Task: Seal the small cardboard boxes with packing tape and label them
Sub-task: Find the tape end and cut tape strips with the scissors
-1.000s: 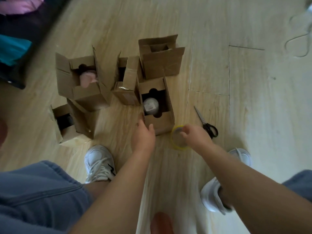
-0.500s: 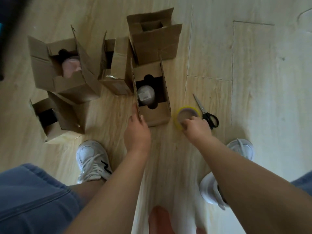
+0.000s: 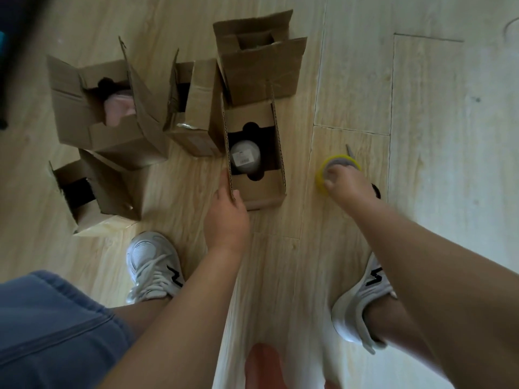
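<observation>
The left hand [image 3: 227, 217] pinches the near end of the left flap [image 3: 228, 153] of the nearest box [image 3: 261, 192], with a digit on each side of the cardboard. The right hand [image 3: 346, 186] is curled round the yellow tape [image 3: 320, 178], just right of that box and over the scissors [image 3: 349, 151] on the floor [image 3: 421, 136]. All 5 boxes stand open, and none shows fresh tape or a label, so the task is likely at its start.

The step in hand looks like closing this box. To do it well, the 2 long flaps should fold flat over the white jar [image 3: 245, 160] and meet edge to edge. The left hand should press on the seam while the right draws the tape along it and down both ends. The scissors lie close enough for the cut.
</observation>
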### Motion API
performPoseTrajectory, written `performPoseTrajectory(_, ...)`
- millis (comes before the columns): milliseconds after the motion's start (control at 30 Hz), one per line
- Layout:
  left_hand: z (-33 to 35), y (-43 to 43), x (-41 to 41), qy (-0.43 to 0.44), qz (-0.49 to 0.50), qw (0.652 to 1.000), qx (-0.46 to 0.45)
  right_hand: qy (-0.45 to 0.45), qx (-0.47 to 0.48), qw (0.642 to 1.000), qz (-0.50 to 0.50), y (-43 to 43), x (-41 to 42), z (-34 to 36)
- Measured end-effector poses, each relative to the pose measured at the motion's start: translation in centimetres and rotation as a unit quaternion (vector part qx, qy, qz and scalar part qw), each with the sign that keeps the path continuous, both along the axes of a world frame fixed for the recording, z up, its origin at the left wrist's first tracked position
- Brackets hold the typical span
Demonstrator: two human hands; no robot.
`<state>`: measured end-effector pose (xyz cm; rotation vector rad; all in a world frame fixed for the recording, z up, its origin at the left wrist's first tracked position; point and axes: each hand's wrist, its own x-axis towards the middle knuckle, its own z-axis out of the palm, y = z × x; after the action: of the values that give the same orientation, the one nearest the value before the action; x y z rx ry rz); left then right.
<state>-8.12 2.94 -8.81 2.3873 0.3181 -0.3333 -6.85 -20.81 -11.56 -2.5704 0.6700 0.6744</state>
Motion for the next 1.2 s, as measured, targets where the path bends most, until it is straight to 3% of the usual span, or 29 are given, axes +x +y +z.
performPoseTrajectory(133, 1.3, 0.5, 1.2, 0.004, 0.062, 0.994, -0.091, -0.107, 0.19, 0.966, -0.136, 4.1, 1.4, 5.2)
performPoseTrajectory(200, 2.2, 0.7, 1.8, 0.037, 0.11, 0.984, -0.139, -0.127, 0.29, 0.934, -0.167, 6.2, 1.7, 6.9)
performPoseTrajectory(267, 3.0, 1.2, 1.9, 0.053, 0.1, 0.984, -0.134, -0.118, 0.332, 0.921, -0.164, 8.2, 1.6, 7.6)
performPoseTrajectory(467, 2.6, 1.5, -0.7, 0.066, 0.074, 0.987, -0.125, -0.126, 0.266, 0.944, -0.15, 10.6, -0.4, 7.7)
performPoseTrajectory(667, 3.8, 0.4, -4.4, 0.073, 0.096, 0.977, -0.175, -0.166, 0.256, 0.932, -0.195, 9.8, -4.9, 7.0)
performPoseTrajectory(933, 3.3, 1.4, -3.9, 0.12, 0.097, 0.953, -0.261, -0.126, 0.391, 0.875, -0.255, 8.7, -7.1, 7.1)
performPoseTrajectory(1200, 1.5, 1.0, -4.3, 0.163, 0.102, 0.94, -0.282, -0.091, 0.356, 0.904, -0.22, 10.6, -7.8, 5.7)
